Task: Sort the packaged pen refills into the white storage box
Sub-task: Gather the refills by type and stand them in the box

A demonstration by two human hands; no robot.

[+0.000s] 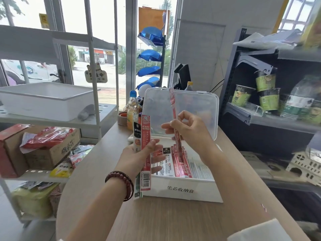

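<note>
While the left hand point(139, 154) grips spare packets, the right hand point(186, 130) pinches a red refill packet point(174, 117); it should lower upright among the box's point(182, 190) red row.

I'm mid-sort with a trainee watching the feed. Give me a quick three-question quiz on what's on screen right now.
1. True or false: the lid of the white storage box is closed.
2. What does the right hand hold? A) one red refill pack, upright over the box; B) a drink bottle; C) nothing.
3. Fill in: the left hand grips several refill packs, and its wrist wears a beaded ____.
Key: 1 false, the lid stands open behind the box; 2 A; 3 bracelet.
</note>
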